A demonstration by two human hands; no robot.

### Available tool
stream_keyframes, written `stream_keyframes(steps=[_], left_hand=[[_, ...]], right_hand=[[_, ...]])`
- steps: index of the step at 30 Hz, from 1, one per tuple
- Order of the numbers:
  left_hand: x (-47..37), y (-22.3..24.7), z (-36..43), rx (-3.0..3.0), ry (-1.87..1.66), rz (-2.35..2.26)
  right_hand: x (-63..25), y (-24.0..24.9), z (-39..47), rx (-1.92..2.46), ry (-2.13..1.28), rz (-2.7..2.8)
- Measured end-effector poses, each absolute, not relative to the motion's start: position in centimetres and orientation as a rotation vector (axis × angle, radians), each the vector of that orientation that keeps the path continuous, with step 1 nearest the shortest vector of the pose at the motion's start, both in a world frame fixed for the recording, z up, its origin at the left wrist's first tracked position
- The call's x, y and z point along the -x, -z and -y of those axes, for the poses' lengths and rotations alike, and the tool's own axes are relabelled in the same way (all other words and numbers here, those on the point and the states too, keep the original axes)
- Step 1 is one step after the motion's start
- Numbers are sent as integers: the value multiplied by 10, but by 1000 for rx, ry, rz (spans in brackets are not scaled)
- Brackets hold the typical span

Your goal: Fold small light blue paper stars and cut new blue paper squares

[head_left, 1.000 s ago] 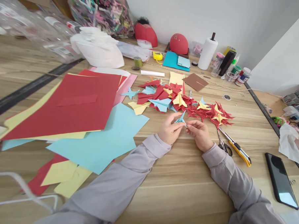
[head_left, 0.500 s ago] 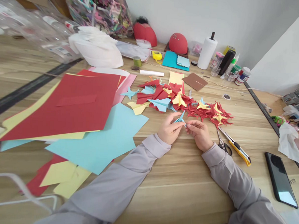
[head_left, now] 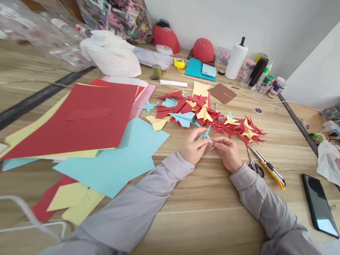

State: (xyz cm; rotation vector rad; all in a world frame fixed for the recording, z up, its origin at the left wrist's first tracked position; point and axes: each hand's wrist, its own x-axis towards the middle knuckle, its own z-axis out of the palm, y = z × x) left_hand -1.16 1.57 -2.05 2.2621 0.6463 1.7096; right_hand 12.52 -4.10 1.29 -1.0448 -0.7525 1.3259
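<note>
Paper piece [head_left: 205, 136], light blue and folded, just on the near side of the folded-paper heap [head_left: 184, 106]. Held between thumb and fingers of the left hand [head_left: 191, 147]; pinched narrow at its right end by thumb and fingertips of the right hand [head_left: 226, 151]. Left of the heap, red-topped paper stack [head_left: 102, 120], partly over light blue sheets [head_left: 120, 170]. Beyond the heap, to its right, brown card [head_left: 222, 93]. Near its right end, on the near side, scissors [head_left: 258, 170] beside yellow-handled cutter [head_left: 273, 174]; well apart from it, farther right and nearer, black phone [head_left: 320, 205].
</note>
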Motion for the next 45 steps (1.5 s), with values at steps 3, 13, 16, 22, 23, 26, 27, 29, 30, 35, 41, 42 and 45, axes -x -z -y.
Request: stream_keyframes(steps=[3, 13, 16, 22, 23, 26, 27, 29, 30, 35, 41, 42, 45], left_hand=[[11, 20, -16, -2257, -1722, -630], [11, 19, -15, -2269, -1739, -612], [11, 19, -15, -2261, -1743, -593], [11, 18, -15, -2281, -1732, -607], [11, 18, -14, -2283, -1729, -610], [11, 19, -14, -2285, -1721, -612], [12, 19, -14, -2287, -1717, -613], [12, 19, -14, -2292, -1711, -620], [12, 19, -14, -2295, -1706, -625], [12, 19, -14, -2308, -1684, -667], [12, 19, -14, -2300, -1687, -652], [12, 19, -14, -2303, -1684, -651], [12, 19, -14, -2301, -1687, -641]], right_hand=[[-125, -14, 41, 1053, -1324, 760], [-125, -12, 41, 1056, -1316, 785], [-125, -12, 41, 1063, -1312, 786], [-125, -11, 40, 1079, -1308, 782], [-125, -11, 40, 1080, -1305, 781], [-125, -10, 40, 1081, -1296, 778], [-125, -10, 40, 1083, -1294, 778], [-125, -9, 40, 1091, -1288, 786], [-125, -9, 40, 1095, -1284, 791], [-125, -9, 39, 1083, -1280, 761], [-124, -9, 39, 1093, -1252, 781], [-124, -8, 39, 1095, -1246, 786], [-124, -8, 39, 1099, -1233, 802]])
